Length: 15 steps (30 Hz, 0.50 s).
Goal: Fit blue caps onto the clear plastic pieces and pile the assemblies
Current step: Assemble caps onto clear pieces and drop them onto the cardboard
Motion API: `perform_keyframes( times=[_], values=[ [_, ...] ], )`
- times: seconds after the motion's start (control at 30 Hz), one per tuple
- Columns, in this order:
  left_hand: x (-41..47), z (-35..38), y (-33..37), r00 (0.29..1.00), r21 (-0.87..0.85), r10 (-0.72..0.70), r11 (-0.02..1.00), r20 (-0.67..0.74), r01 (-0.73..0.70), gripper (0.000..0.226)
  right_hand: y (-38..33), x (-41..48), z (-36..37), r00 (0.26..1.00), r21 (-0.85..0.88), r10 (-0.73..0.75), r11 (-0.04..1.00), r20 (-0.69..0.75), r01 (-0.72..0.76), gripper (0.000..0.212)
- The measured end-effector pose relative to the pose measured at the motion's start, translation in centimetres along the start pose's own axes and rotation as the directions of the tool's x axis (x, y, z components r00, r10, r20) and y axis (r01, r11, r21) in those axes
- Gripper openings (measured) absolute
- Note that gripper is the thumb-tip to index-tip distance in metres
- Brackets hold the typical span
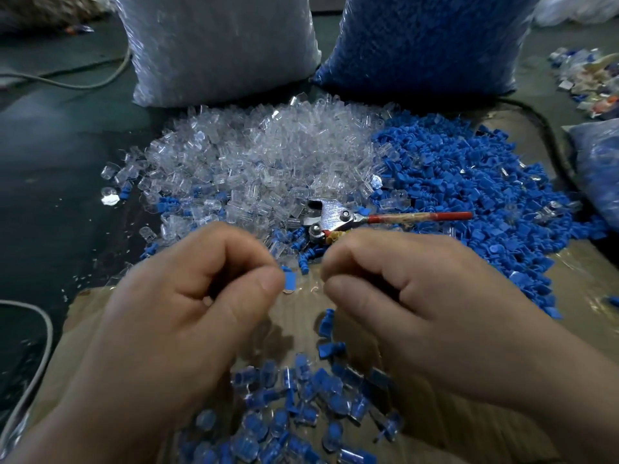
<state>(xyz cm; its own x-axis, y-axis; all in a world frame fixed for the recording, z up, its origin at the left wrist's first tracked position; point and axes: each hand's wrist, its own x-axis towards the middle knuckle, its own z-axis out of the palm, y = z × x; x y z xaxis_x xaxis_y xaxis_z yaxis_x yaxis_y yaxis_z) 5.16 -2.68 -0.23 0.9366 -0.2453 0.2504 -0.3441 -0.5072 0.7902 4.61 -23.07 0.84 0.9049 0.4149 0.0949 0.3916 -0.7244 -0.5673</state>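
A blue cap (pixel 288 282) is pinched between the thumb and forefinger of the left hand (pixel 187 296). The right hand (pixel 418 296) is held just beside it with fingers curled; whether anything is gripped there cannot be told. Beyond the hands, a heap of clear plastic pieces (pixel 261 155) is seen beside a heap of blue caps (pixel 469 182), with red-handled pliers (pixel 335 218) laid where they meet. Finished assemblies (pixel 301 413) are piled on the cardboard (pixel 294 326) below the hands.

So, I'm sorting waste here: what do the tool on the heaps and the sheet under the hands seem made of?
Tool: shiny bare metal head with rivets; red handle, probably a plastic or painted coating. Sheet: brown, likely cardboard, with glossy glints suggesting tape or film.
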Motion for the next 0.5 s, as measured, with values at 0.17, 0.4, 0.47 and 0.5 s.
perform_keyframes(
  times=[0.17, 0.4, 0.47, 0.5],
  values=[
    [-0.1, -0.4, -2.3, 0.989, 0.367, -0.076, 0.93, 0.128, 0.024, 0.027, 0.3, 0.5, 1.5, 0.955, -0.305, -0.055, 0.941, 0.29, 0.146, 0.042],
    [-0.1, 0.0, -2.7, 0.977, 0.469, -0.056, 0.882, 0.205, -0.047, 0.037, 0.5, 0.7, 2.4, 0.954, -0.371, -0.014, 0.92, 0.299, 0.13, 0.014],
    [0.0, 0.1, -2.4, 0.989, 0.445, -0.048, 0.895, 0.137, -0.018, 0.037, 0.5, 0.7, 2.5, 0.967, -0.339, -0.026, 0.934, 0.254, 0.114, 0.005],
    [0.1, 0.1, -2.5, 0.995, 0.42, -0.051, 0.908, 0.09, 0.009, 0.033, 0.5, 0.7, 2.4, 0.974, -0.319, -0.026, 0.943, 0.226, 0.099, 0.008]
  ],
)
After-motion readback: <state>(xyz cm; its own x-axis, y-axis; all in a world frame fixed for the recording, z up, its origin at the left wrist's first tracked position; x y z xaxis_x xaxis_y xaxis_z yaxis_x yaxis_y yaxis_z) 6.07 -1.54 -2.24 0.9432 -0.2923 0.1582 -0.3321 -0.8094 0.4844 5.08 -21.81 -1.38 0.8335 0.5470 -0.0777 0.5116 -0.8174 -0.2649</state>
